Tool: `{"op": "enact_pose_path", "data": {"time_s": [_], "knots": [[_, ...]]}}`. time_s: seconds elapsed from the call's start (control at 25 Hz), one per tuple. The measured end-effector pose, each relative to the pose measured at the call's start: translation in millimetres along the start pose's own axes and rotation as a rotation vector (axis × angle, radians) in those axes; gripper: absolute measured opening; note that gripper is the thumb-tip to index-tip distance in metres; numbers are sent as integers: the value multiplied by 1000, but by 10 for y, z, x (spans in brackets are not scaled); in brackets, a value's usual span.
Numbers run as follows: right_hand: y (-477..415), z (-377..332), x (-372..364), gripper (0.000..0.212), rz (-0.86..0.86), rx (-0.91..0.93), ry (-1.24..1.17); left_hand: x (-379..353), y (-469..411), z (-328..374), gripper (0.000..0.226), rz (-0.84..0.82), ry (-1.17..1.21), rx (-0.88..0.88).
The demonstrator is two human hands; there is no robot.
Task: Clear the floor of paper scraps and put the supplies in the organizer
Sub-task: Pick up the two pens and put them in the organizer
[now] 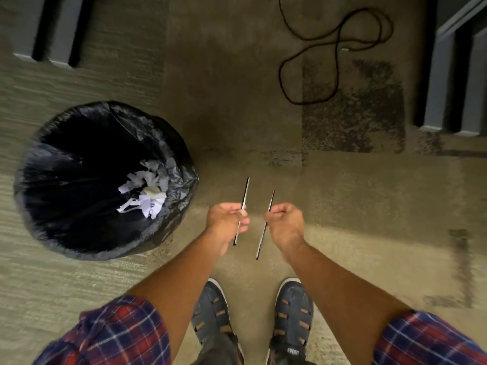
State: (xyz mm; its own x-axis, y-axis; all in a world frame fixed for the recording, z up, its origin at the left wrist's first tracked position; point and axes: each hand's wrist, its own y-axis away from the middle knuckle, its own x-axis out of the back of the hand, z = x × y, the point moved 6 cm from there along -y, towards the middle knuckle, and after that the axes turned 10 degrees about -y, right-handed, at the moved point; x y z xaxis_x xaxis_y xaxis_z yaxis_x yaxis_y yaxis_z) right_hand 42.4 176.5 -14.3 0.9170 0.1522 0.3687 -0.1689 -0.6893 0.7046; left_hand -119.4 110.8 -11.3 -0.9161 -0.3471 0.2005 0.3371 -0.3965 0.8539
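I stand over a carpeted floor (pixel 342 185). My left hand (pixel 224 222) pinches a thin dark stick with a pale edge (pixel 245 192), held roughly upright in the picture. My right hand (pixel 286 219) grips a second, similar thin stick (pixel 263 237), parallel to the first and a short way to its right. To the left stands a round bin lined with a black bag (pixel 66 233). White paper scraps (pixel 147 196) lie inside it against the right wall. No organizer is in view.
A black cable (pixel 334 48) loops on the carpet at the back right. Grey furniture legs stand at the top left (pixel 60 30) and at the right edge (pixel 445 83). My two sandalled feet (pixel 253 320) are just below my hands.
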Motion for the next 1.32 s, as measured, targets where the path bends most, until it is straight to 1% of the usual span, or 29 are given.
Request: {"op": "enact_pose_path", "data": {"time_s": [0.08,0.16,0.28,0.4,0.6,0.72,0.84,1.04,1.32], "knots": [[275,-276,137,11,-25,2,-53,63,361,201,20,-16,32,-8],[571,-554,271,14,-66,-4,-116,131,771,420,17,-30,51,-25],[1096,-1079,466,11,-188,-30,-252,236,1389,757,13,-54,77,-55],[1592,-1574,652,11,-287,-13,-305,292,1980,1082,17,-79,101,-114],[2263,-2287,1137,9,-341,56,-282,405,2996,1628,18,-111,141,-198],[2633,-2684,1441,8,-376,95,-269,484,3587,1936,18,-143,97,-234],[3017,-3062,1743,13,-390,117,-270,562,4141,2270,19,-133,46,-293],[3581,-3666,2204,13,-449,214,-236,595,4814,2751,21,-145,0,-346],[4060,-4209,2732,7,-443,301,-169,608,5507,3249,22,-147,-165,-401]]}}
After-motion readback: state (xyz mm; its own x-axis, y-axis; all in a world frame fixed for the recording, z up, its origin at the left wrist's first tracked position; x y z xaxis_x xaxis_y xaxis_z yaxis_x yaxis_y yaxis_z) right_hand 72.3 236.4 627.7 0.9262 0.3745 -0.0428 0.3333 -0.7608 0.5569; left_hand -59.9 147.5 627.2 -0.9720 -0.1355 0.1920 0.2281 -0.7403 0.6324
